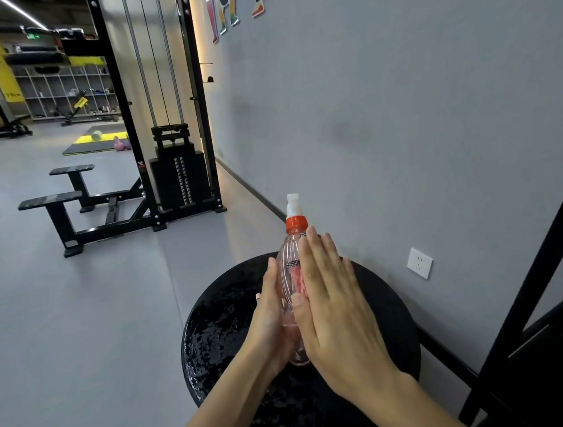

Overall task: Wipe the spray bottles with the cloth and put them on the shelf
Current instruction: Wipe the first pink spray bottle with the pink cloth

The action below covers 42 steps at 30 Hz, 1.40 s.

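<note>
With left grip (272, 314) and right grip (333, 304) pressed flat-fingered on the bottle (286, 252) over the surface (215, 323), steady one side while you rub the other.

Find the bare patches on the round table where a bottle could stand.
Free: the table's left part, between left hand and rim; its right strip, between right hand and wall. Crowded: the middle, under both hands and the bottle.

My L hand (272, 314) & R hand (337, 311) are both bare, w/ forearms (216, 409) bare to frame edge. Nails short. Small pale band (258, 296) on an L finger, maybe a ring.
</note>
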Available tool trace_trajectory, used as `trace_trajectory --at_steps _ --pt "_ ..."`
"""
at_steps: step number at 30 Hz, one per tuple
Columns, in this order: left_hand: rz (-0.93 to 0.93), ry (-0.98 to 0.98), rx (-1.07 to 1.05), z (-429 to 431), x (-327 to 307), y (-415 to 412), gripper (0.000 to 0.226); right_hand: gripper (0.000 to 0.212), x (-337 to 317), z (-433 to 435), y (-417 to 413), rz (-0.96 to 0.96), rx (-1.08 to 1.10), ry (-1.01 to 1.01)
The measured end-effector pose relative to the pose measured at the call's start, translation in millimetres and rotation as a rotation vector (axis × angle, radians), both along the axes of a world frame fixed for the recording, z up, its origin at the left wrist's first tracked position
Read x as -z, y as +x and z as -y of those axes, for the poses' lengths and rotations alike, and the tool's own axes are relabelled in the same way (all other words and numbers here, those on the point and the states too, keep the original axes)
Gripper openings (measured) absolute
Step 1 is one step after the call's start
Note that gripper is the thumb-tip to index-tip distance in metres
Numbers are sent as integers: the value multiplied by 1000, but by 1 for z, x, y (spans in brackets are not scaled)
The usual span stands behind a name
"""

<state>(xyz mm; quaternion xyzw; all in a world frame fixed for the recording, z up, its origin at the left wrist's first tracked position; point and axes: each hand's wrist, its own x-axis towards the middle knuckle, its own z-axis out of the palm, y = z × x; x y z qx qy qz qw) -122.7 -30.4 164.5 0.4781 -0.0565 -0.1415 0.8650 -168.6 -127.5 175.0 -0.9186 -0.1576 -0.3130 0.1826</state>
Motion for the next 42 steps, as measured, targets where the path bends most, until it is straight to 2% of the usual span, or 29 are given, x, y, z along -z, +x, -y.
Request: trace_trajectory --at_steps 7,15,19,22,32,39,42 --pt "37 37 56 7 1 -3 47 56 -30 7 22 -29 10 3" --pt "1 -25 1 -2 3 -1 58 59 5 2 -4 -10 -64 -103" --pt "-35 19 23 1 9 -2 52 56 -14 6 12 -59 -59 -86" --pt "-33 -20 42 4 8 -3 47 58 -27 10 24 -83 -63 -112" --pt "-56 -8 4 -5 9 -3 60 56 -3 15 1 -87 -188 -160" --pt "-18 -6 35 4 11 -9 51 52 -27 18 27 -131 -204 -24" --pt "-23 -39 -1 1 9 -6 54 52 -21 16 18 -119 -218 -38"
